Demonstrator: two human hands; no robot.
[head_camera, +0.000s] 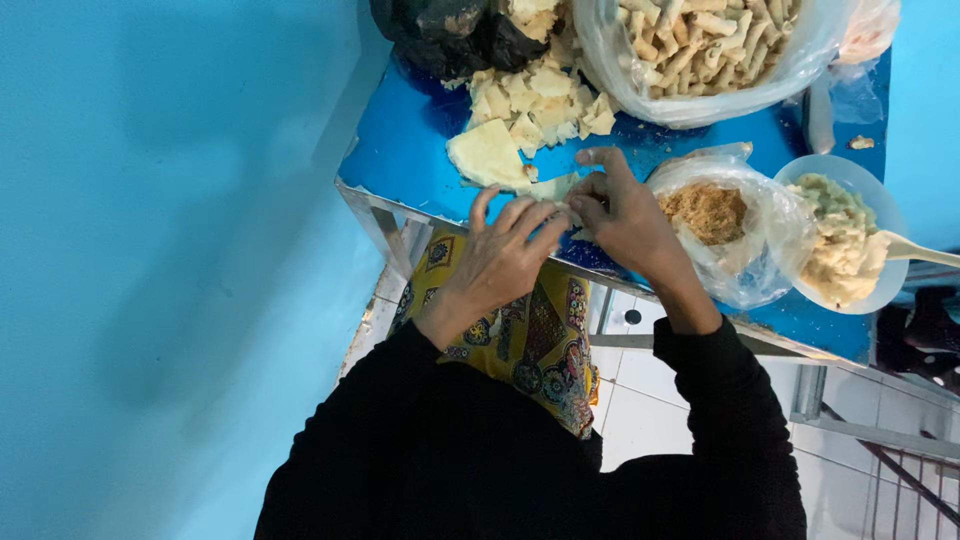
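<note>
Both hands meet at the near edge of the blue-topped metal table (420, 150). The left hand (505, 262) has its fingers curled and pressed down on a thin, pale yellow pastry sheet (553, 187); the right hand (625, 215) pinches the same sheet from the other side, fingertips bent in close to the left ones. The sheet lies flat on the table edge, mostly hidden under the fingers, so how far it is folded cannot be told.

Just beyond the hands, a stack of pale square pastry wrappers (487, 155) sits beside a loose heap of torn wrapper pieces (545, 100). Further back, a big clear plastic bag of finished rolled pastries (700, 45) and a dark plastic bag (445, 35) stand at the far side.

To the right of the right hand, touching its wrist side, a clear plastic bag of brown shredded filling (710, 212) lies open. Next to it, a pale round bowl of creamy mashed filling (845, 250) holds a light-coloured spoon (920, 250). A yellow patterned cloth (525, 335) covers the person's lap below the table, black sleeves framing it.
</note>
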